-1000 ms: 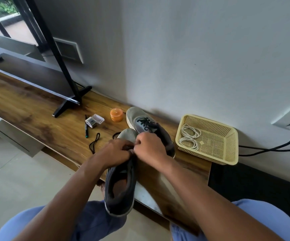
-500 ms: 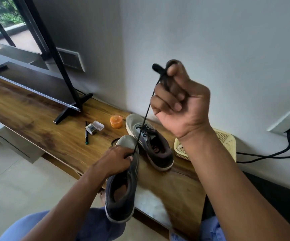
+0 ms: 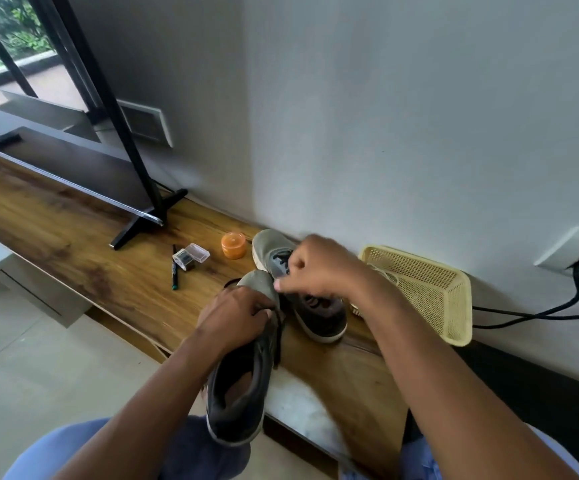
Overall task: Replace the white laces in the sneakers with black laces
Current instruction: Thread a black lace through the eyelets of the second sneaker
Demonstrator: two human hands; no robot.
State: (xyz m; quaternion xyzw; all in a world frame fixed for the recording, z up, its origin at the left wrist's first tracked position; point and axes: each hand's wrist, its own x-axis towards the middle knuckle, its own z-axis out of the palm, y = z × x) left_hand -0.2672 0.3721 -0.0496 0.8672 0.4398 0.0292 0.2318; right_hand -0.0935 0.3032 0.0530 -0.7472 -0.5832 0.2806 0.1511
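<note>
Half a second ago the right hand (image 3: 319, 268) was raised high, drawing the black lace (image 3: 278, 336) taut; now it is back down at the toe of the held sneaker (image 3: 243, 375), its fingers (image 3: 283, 285) curled in a pinch, though blur hides whether the lace is in them. The left hand (image 3: 236, 315) grips that sneaker's upper, just below the right fingers. One pull-through looks finished and the next eyelet is probably due; the other sneaker (image 3: 302, 299), already black-laced, lies on the bench (image 3: 73, 244) just behind them.

Glossy wooden shelf (image 3: 83, 244), perforated plastic basket (image 3: 430, 292)
</note>
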